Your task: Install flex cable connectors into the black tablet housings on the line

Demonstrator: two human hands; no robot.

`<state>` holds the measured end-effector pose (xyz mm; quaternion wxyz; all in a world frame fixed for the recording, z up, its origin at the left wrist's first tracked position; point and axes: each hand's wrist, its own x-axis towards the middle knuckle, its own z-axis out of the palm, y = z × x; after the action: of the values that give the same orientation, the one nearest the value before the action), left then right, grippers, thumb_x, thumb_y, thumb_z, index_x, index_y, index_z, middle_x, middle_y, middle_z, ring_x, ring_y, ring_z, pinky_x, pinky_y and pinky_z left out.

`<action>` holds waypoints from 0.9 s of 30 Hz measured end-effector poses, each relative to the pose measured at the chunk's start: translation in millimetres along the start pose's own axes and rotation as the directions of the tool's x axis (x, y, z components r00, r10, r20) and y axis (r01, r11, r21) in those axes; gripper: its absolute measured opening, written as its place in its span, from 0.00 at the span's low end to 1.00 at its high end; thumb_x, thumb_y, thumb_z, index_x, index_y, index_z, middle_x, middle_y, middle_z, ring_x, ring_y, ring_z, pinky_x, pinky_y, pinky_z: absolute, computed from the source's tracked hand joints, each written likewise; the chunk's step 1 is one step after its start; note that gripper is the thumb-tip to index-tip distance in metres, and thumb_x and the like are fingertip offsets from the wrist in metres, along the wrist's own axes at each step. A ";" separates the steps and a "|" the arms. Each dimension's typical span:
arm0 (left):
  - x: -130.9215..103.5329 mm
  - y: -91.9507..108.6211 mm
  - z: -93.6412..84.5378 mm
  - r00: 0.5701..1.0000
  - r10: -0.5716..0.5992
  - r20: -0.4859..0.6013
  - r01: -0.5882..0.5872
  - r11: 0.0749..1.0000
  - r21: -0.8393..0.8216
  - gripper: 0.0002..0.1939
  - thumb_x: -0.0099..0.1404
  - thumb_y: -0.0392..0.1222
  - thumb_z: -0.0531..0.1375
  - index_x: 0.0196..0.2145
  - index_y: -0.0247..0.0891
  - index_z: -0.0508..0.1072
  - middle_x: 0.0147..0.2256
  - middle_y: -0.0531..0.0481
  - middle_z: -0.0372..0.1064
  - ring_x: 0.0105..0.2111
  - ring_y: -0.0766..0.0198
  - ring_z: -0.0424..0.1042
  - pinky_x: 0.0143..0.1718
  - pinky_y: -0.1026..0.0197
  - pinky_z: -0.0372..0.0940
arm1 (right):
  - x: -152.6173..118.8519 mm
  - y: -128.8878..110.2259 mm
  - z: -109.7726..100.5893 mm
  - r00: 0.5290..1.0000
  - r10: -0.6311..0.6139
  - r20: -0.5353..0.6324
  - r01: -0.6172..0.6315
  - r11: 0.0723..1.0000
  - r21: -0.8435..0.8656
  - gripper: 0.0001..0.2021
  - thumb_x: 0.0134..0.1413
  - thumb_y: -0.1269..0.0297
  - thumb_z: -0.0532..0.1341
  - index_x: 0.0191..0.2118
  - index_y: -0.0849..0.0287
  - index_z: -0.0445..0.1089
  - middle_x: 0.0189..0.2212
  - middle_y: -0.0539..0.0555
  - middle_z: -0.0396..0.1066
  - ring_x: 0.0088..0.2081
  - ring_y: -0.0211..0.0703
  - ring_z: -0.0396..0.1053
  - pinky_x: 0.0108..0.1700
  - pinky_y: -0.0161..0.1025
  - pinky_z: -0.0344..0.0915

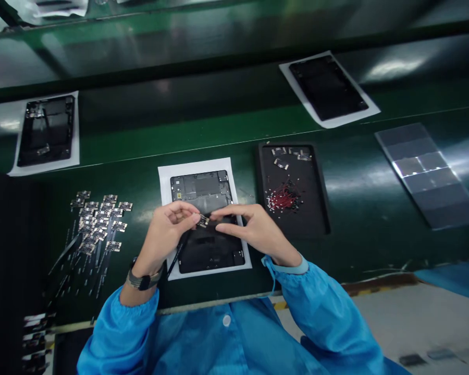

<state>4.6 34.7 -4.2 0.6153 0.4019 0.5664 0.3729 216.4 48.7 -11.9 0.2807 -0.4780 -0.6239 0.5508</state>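
Note:
My left hand [174,224] pinches a small circuit board [203,221] between thumb and fingertips. A thin dark strip [176,255] slants down from below this hand; whether it joins the board, I cannot tell. My right hand [254,229] is just right of the board, thumb and forefinger apart, with nothing visible gripped between them. Under both hands lies a black tablet-like housing [211,252] on a white sheet [164,182]. Its upper half shows grey inner parts, and the hands partly cover its middle.
Many similar boards [99,221] with strips are heaped at left. A black tray [320,208] at right holds red-and-black wires [284,198] and several boards [281,163]. Further housings [49,130] [328,88] lie behind on white sheets. A clear plastic sheet [430,177] rests far right.

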 end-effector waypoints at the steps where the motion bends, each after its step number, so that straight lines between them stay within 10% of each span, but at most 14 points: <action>1: -2.1 3.0 -5.0 0.999 0.031 -0.044 -0.032 0.999 -0.025 0.07 0.54 0.40 0.69 0.30 0.35 0.77 0.27 0.50 0.73 0.28 0.67 0.71 0.30 0.67 0.65 | -2.2 -0.2 -5.1 0.997 -0.040 -0.060 0.035 0.997 -0.071 0.07 0.53 0.63 0.67 0.39 0.56 0.79 0.39 0.54 0.79 0.43 0.48 0.74 0.48 0.45 0.67; 11: -20.4 29.3 -40.4 0.932 0.137 -0.335 -0.267 0.885 -0.382 0.14 0.50 0.36 0.70 0.36 0.39 0.77 0.28 0.52 0.70 0.23 0.70 0.68 0.21 0.68 0.65 | -54.7 12.4 17.2 0.997 -0.010 -0.071 -0.048 0.645 -0.763 0.07 0.56 0.63 0.68 0.31 0.58 0.72 0.25 0.53 0.71 0.31 0.46 0.65 0.35 0.42 0.50; 27: 5.9 -10.6 2.8 0.989 0.100 -0.110 -0.137 0.907 -0.398 0.13 0.52 0.35 0.68 0.34 0.34 0.70 0.24 0.53 0.69 0.23 0.69 0.69 0.23 0.68 0.61 | -54.4 21.0 43.9 0.940 -0.045 -0.338 -0.207 0.714 -0.669 0.07 0.60 0.61 0.62 0.36 0.59 0.69 0.23 0.48 0.65 0.29 0.43 0.65 0.36 0.39 0.53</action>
<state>7.9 35.6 -16.2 0.6360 0.2830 0.4779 0.5358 204.9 -20.3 -32.8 0.1561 -0.6606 -0.7068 0.1994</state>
